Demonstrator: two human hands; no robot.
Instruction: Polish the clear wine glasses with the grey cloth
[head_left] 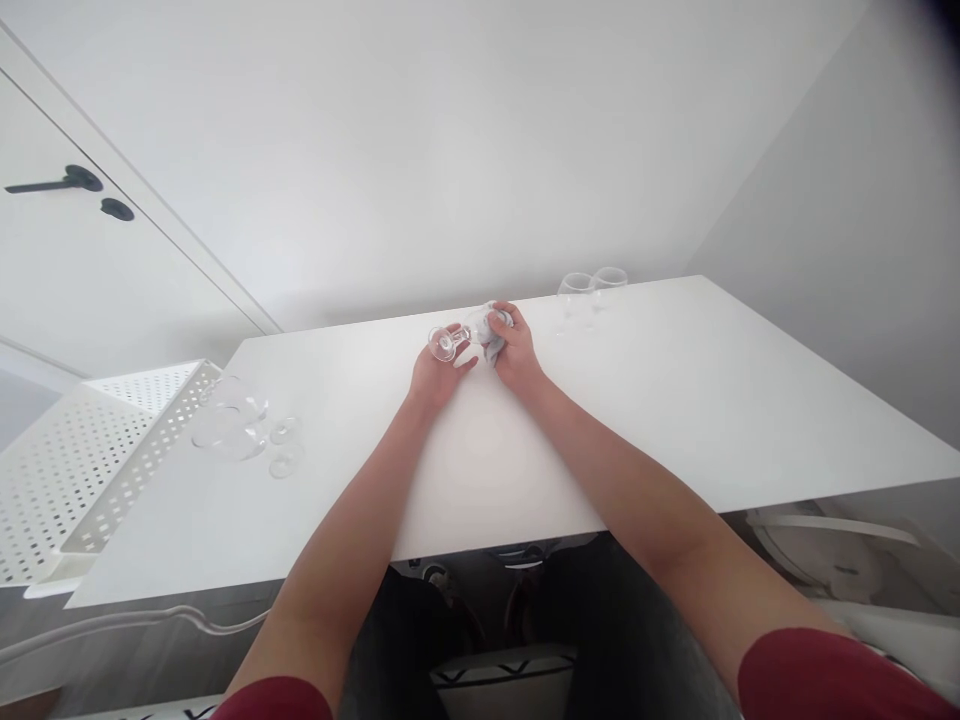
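Over the desk (495, 450), a wine glass (475, 326) tilts nearly crosswise, foot against spread fingers of the left hand (437, 374), bowl toward the right hand (517, 350), whose fingers pinch bowl and cloth (493, 351).

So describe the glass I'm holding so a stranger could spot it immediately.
Find the white table, then your left hand and right hand near its far edge. Between them is a tilted stemmed glass. Unlike the glass pairs on either side, it's held.
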